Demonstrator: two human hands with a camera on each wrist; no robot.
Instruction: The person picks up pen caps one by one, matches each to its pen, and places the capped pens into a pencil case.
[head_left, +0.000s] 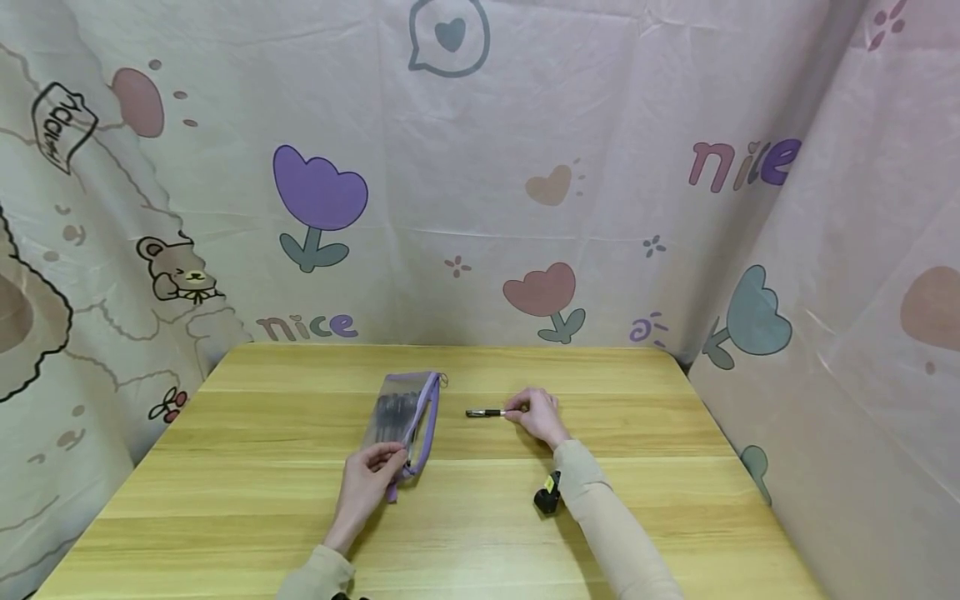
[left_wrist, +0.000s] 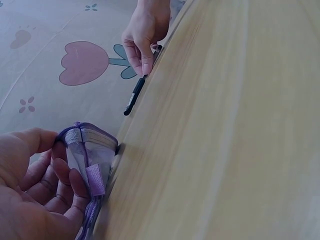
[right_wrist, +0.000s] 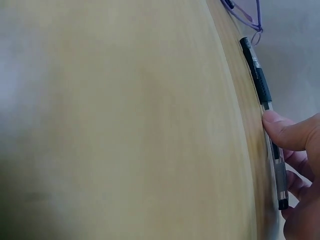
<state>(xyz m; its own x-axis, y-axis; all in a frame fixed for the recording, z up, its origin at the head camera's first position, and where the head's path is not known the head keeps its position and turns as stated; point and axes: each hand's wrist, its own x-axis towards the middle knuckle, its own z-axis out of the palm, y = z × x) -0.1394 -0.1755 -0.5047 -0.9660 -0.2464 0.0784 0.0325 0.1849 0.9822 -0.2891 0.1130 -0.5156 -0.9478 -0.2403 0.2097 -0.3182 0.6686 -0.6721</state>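
A see-through pencil pouch (head_left: 387, 429) with purple zipper edging lies on the table, dark pens or similar slim items showing inside. Along its right side the zipper gapes open. My left hand (head_left: 366, 479) pinches the pouch's near corner between thumb and fingers; in the left wrist view a purple tab (left_wrist: 96, 180) hangs by those fingers. To the right of the pouch, my right hand (head_left: 538, 415) pinches a black capped gel pen (head_left: 486, 413) by its clear barrel. The right wrist view shows the pen's cap (right_wrist: 251, 56) pointing towards the pouch, its other end beside my curled fingers.
The wooden table (head_left: 480, 533) runs back to a printed curtain (head_left: 465, 167), with more curtain on the left and right sides. A black wrist camera (head_left: 548, 495) sticks out beside my right sleeve.
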